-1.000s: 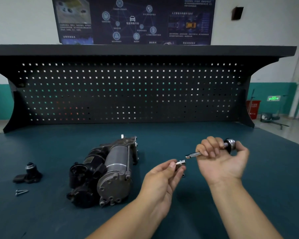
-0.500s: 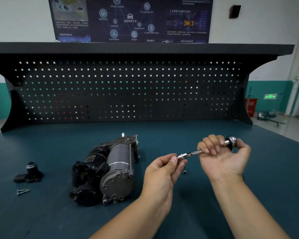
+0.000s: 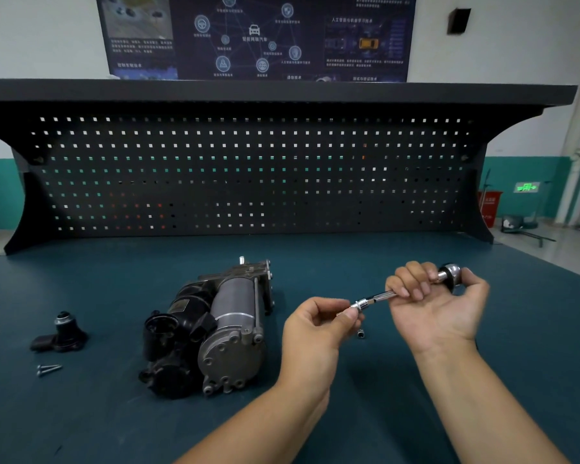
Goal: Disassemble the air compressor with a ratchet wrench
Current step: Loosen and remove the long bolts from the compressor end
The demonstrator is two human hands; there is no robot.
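right hand [image 3: 439, 303] palm-up grips the ratchet wrench [image 3: 412, 289]; left hand [image 3: 315, 326] pinches its socket [image 3: 360, 304]

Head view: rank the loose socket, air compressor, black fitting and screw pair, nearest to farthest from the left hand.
1. loose socket, lying just right of the left hand.
2. air compressor, to its left.
3. black fitting and screw pair, far left; too close to call.

1 head view looks forward-down, close over the workbench [image 3: 81, 413].
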